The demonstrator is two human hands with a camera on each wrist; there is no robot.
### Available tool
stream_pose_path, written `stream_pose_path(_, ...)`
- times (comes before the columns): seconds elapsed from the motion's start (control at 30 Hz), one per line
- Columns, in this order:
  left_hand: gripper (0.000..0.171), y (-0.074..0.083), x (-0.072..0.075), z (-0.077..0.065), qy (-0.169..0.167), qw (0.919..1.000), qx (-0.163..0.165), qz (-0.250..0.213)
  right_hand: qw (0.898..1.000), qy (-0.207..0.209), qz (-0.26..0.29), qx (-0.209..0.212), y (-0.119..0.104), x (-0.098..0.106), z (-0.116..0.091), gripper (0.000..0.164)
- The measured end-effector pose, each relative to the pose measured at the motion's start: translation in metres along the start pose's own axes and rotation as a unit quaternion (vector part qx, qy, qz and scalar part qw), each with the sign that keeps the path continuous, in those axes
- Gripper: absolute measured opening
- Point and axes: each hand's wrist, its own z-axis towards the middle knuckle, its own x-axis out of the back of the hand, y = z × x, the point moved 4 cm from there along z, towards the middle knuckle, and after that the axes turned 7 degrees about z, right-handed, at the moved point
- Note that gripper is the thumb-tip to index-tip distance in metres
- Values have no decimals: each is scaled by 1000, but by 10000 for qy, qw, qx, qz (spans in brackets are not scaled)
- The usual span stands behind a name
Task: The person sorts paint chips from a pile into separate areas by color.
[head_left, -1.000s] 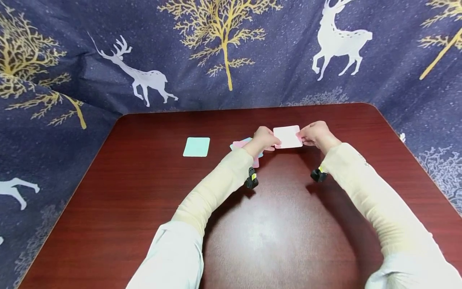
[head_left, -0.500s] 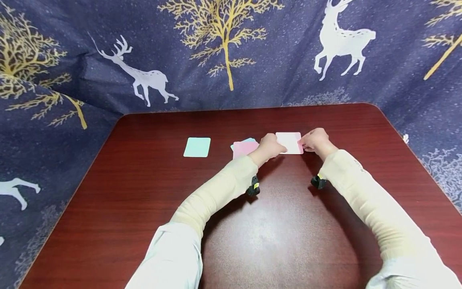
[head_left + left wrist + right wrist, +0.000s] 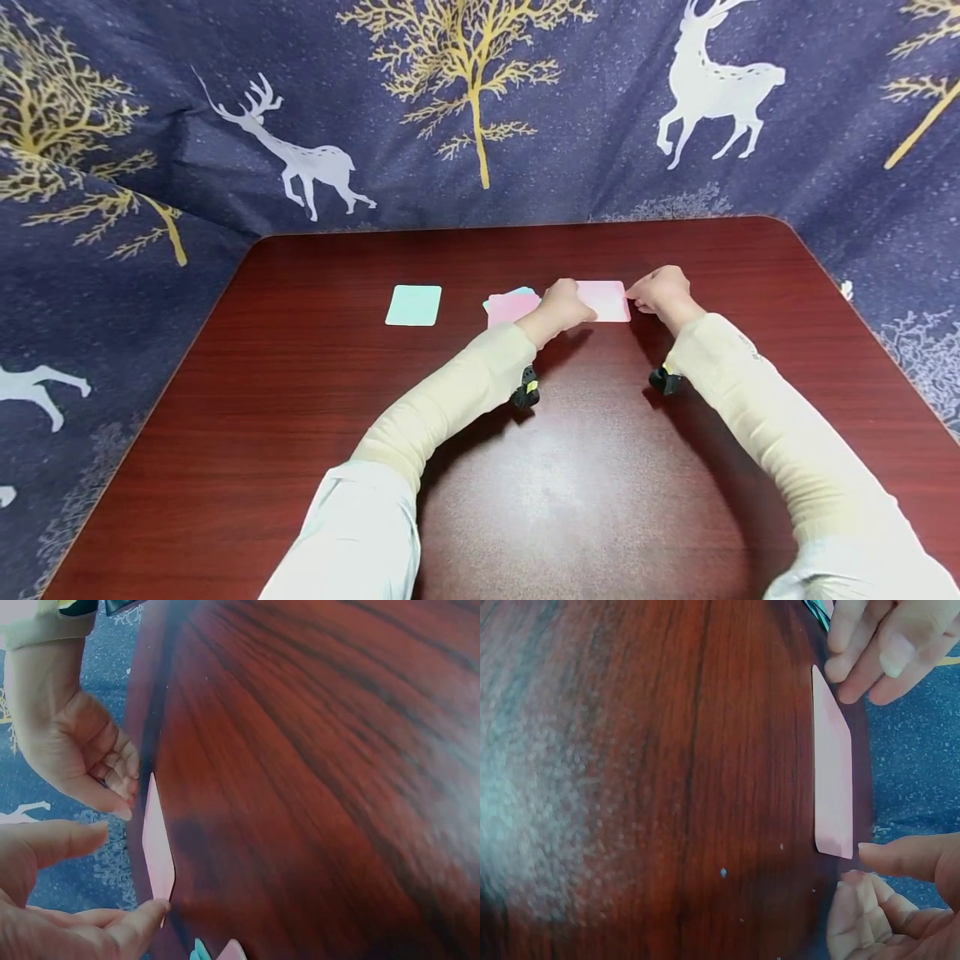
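A pale pink square card (image 3: 606,302) lies on the dark red wood table between my two hands. At its left edge is my left hand (image 3: 564,307); in the left wrist view, a fingertip touches the card's near corner while the thumb (image 3: 82,836) stands apart from it. My right hand (image 3: 662,292) hovers just beyond the right edge, holding nothing. In the right wrist view, its thumb (image 3: 892,853) and loosely bent fingers sit close to the card's corner with a small gap. Part of the card is hidden behind my left hand in the head view.
Left of my left hand lies a small overlapping group of pink and blue cards (image 3: 510,308), partly covered by the left hand and forearm. Farther left is a single mint-green card (image 3: 413,305). A patterned blue cloth (image 3: 517,192) hangs behind the table's far edge (image 3: 450,230).
Both hands have lowered the pink card, tilted and held at its sides earlier, flat onto the table. The fingers have since loosened, and the right hand has come off its edge.
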Motion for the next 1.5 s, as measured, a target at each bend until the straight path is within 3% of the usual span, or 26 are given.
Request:
stream_pose_path(0.17, 53, -2, 16, -6, 61, 9989, -344, -297, 9998, 67, 38, 197, -14, 1, -7, 31)
stream_pose_path(0.27, 51, -4, 31, -10, 120, 9980, -388, -482, 9994, 12, 197, 282, -24, -1, -12, 32)
stream_pose_path(0.47, 49, -15, 59, -16, 209, 9981, -195, -553, 9973, -330, 485, 442, -43, -8, -24, 33)
stream_pose_path(0.7, 48, -33, 79, -23, 395, 9989, 39, -233, 9890, -908, 1070, 473, -59, -26, -32, 17)
stream_pose_path(0.97, 46, -60, 84, -29, 463, 9980, 387, -208, 9839, -1466, 793, 648, -62, -56, -44, 37)
stream_pose_path(1.2, 45, -79, 78, -30, 308, 9962, 679, -441, 9812, -1822, 580, 265, -51, -77, -46, 39)
stream_pose_path(1.5, 40, -97, 77, -36, 242, 9946, 912, -438, 9710, -2134, 1010, 365, -45, -104, -42, 37)
